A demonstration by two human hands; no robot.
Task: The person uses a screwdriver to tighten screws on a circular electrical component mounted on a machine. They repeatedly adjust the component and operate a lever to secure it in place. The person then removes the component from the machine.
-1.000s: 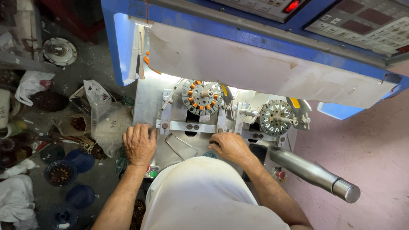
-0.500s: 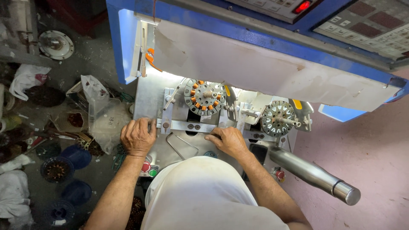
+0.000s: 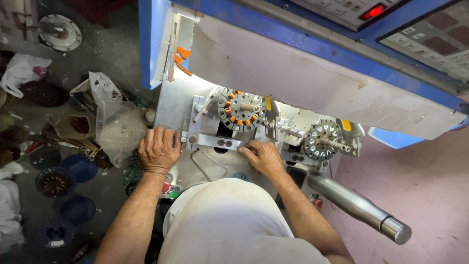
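My left hand [image 3: 159, 150] lies flat, fingers apart, on the left edge of the grey metal machine plate [image 3: 173, 105]. My right hand [image 3: 264, 156] rests below a round stator with orange copper windings [image 3: 241, 110], its fingertips touching the horizontal metal bar [image 3: 215, 142]. Whether it grips anything is hidden. A second stator, with bare metal teeth [image 3: 322, 139], is mounted to the right.
A blue-framed machine with a control panel [image 3: 391, 29] overhangs the plate. A steel lever handle [image 3: 359, 208] sticks out at lower right. Red and green buttons [image 3: 168, 189] sit under my left wrist. Plastic bags [image 3: 115, 127], blue bowls [image 3: 78, 168] and stator parts litter the floor at left.
My left hand slid a little up and right along the plate's edge. My right hand moved up towards the metal bar under the wound stator.
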